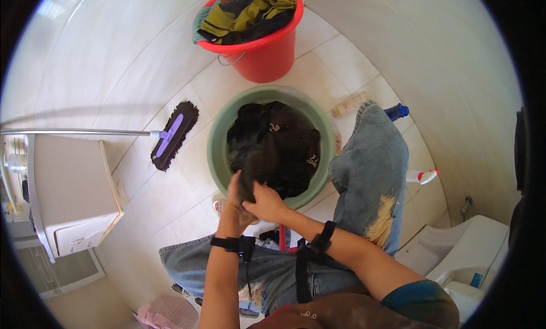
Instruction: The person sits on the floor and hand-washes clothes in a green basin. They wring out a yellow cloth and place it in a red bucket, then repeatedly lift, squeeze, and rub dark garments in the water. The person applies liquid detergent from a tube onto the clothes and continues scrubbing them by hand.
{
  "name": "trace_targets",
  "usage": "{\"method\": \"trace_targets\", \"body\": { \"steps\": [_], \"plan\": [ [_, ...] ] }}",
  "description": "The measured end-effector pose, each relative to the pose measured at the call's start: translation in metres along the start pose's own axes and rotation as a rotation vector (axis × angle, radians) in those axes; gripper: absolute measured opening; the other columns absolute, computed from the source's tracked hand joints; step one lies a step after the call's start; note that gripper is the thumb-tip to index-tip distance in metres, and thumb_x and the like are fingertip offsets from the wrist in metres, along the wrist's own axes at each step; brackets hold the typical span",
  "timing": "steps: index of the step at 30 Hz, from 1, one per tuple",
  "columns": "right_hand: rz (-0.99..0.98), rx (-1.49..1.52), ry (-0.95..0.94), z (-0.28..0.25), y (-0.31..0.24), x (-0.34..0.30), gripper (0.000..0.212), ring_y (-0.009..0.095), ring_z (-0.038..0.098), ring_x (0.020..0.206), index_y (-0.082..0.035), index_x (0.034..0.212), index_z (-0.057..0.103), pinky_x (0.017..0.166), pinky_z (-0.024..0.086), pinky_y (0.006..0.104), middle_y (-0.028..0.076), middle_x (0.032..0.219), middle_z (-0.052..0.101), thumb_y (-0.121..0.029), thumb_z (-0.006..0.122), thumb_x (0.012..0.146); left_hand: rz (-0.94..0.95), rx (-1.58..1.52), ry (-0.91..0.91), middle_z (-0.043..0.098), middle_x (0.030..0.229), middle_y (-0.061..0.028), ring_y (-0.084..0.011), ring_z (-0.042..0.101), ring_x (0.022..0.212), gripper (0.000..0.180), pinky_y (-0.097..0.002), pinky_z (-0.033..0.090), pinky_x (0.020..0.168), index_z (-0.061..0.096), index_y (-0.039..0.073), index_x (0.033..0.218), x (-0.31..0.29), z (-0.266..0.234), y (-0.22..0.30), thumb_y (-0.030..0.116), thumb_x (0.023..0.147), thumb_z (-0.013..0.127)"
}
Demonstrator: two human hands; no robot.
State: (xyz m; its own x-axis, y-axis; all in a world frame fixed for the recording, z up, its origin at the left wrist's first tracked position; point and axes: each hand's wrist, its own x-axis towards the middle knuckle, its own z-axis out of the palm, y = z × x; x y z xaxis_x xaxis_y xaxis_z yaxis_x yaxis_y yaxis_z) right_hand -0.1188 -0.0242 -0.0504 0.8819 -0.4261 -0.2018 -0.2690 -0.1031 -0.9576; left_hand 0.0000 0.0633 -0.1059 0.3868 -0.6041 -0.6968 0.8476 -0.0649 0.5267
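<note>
A round green basin (pixel 216 138) stands on the tiled floor in front of me. Dark wet clothes (pixel 278 149) lie in the water inside it, some with small pale markings. Over the basin's near rim, my left hand (pixel 234 204) and my right hand (pixel 266 205) are closed close together round a bunched piece of black cloth (pixel 248 184). The cloth runs from my hands toward the clothes in the basin; whether it is a separate garment I cannot tell. Most of my left fingers are hidden behind the cloth and the right hand.
A red bucket (pixel 264 61) heaped with dark and yellow-green clothes (pixel 250 19) stands beyond the basin. At left are a flat mop (pixel 173 136) and a cabinet (pixel 74 181). A spray bottle (pixel 422 176) and a toilet (pixel 472 249) are at right; a pink basket (pixel 173 313) sits lower left.
</note>
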Motion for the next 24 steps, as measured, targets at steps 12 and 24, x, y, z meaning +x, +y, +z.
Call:
{"method": "trace_targets", "body": {
  "steps": [12, 24],
  "plan": [
    [0.635, 1.289, 0.166, -0.044, 0.038, 0.049, 0.066, 0.022, 0.056, 0.08, -0.018, 0.127, 0.028, 0.061, 0.05, 0.0349, 0.011, 0.104, 0.05, -0.02, 0.069, 0.076, 0.904, 1.166, 0.009, 0.054, 0.091, -0.0169, -0.0331, 0.055, 0.088, 0.037, -0.0342, 0.043, 0.084, 0.057, 0.003, 0.103, -0.078, 0.124, -0.026, 0.003, 0.067, 0.055],
    [0.175, 0.416, 0.161, -0.009, 0.015, 0.028, 0.012, 0.022, 0.053, 0.069, -0.01, 0.079, 0.05, 0.06, 0.042, 0.0334, 0.01, 0.07, 0.053, -0.012, 0.06, 0.072, 0.434, 0.761, 0.341, 0.062, 0.092, -0.0194, -0.0224, 0.061, 0.082, 0.028, -0.0352, 0.047, 0.072, 0.061, -0.001, 0.098, -0.005, 0.039, -0.023, 0.019, 0.088, 0.044]
  ]
}}
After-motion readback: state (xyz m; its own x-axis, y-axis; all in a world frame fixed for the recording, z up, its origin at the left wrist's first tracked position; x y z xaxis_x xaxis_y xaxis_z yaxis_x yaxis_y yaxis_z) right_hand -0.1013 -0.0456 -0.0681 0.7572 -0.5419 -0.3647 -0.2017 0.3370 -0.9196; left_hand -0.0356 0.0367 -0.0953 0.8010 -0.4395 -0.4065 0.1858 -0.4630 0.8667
